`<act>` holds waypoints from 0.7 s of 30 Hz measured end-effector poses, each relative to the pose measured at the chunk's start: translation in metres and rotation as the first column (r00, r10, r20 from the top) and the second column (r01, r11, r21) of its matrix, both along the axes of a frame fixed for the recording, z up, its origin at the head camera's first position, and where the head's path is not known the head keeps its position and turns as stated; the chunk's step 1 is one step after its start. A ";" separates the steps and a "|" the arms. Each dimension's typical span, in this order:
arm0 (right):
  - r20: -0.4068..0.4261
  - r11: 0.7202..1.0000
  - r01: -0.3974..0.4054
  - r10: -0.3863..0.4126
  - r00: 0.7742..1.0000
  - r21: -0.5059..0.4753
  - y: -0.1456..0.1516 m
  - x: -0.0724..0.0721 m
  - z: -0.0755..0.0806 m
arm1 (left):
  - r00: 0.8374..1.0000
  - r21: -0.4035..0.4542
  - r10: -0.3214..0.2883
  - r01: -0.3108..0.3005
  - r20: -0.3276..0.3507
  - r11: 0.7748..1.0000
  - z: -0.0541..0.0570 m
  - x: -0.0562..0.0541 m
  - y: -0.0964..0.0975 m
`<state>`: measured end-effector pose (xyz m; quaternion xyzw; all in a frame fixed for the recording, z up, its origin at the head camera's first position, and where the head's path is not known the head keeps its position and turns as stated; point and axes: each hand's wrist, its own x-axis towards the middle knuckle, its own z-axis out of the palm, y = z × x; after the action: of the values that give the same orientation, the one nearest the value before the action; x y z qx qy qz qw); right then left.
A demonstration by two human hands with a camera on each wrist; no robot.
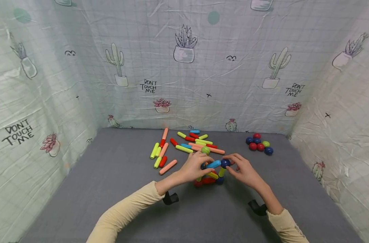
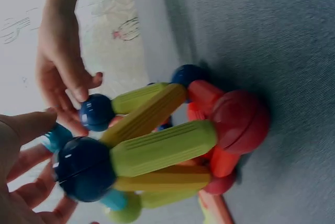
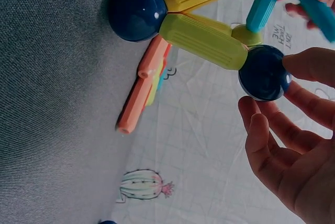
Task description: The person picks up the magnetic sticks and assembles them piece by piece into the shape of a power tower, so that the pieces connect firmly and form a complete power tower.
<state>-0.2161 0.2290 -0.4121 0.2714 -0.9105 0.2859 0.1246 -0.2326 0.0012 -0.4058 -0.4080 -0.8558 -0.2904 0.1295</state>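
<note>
My left hand [image 1: 195, 166] pinches a light blue magnetic stick [image 1: 213, 164] between thumb and fingers, above a frame of sticks and balls. In the right wrist view that stick [image 3: 316, 12] is apart from the dark blue balls. My right hand [image 3: 303, 166] holds a dark blue ball [image 3: 264, 72] at the frame's top corner, on the end of an upright yellow-green stick [image 3: 204, 41]. Another dark blue ball [image 2: 86, 169] tops a second upright in the left wrist view. Red balls [image 2: 241, 122] and red sticks form part of the base, with yellow sticks [image 2: 146, 115] slanting upward.
Loose sticks in salmon [image 1: 168, 167], red, yellow-green and blue lie behind and left of the frame. Several balls in red [image 1: 253, 146], dark blue and green cluster at the back right. A printed cloth [image 1: 208, 74] hangs round the grey tabletop [image 1: 111, 175].
</note>
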 end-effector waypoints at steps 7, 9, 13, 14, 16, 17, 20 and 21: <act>0.029 0.999 -0.013 0.014 0.999 -0.035 0.002 0.000 0.000 | 0.989 -0.151 0.107 -0.122 -0.102 0.981 -0.003 0.004 0.006; 0.043 0.999 -0.018 0.020 0.999 -0.049 0.003 0.000 -0.001 | 0.983 -0.171 0.127 -0.149 -0.131 0.974 -0.003 0.004 0.008; 0.062 0.997 -0.052 0.056 0.997 -0.056 0.003 0.000 -0.003 | 0.977 -0.200 0.151 -0.179 -0.148 0.963 -0.005 0.005 0.010; 0.064 0.996 -0.061 0.065 0.996 -0.063 0.002 0.000 -0.003 | 0.976 -0.206 0.154 -0.183 -0.152 0.961 -0.005 0.005 0.010; 0.068 0.995 -0.074 0.079 0.995 -0.068 0.002 0.001 -0.003 | 0.974 -0.220 0.151 -0.187 -0.169 0.957 -0.005 0.005 0.009; 0.070 0.994 -0.081 0.086 0.994 -0.070 0.002 0.001 -0.002 | 0.972 -0.229 0.148 -0.188 -0.181 0.955 -0.005 0.005 0.009; 0.084 0.992 -0.094 0.101 0.991 -0.078 0.003 0.001 -0.001 | 0.968 -0.238 0.140 -0.188 -0.207 0.953 -0.006 0.005 0.008; 0.089 0.992 -0.098 0.105 0.990 -0.074 0.003 0.001 -0.001 | 0.968 -0.236 0.142 -0.189 -0.206 0.953 -0.006 0.006 0.007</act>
<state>-0.2146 0.2321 -0.4132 0.2993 -0.8898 0.3358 0.0768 -0.2263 0.0084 -0.4115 -0.3732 -0.9012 -0.1271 0.1799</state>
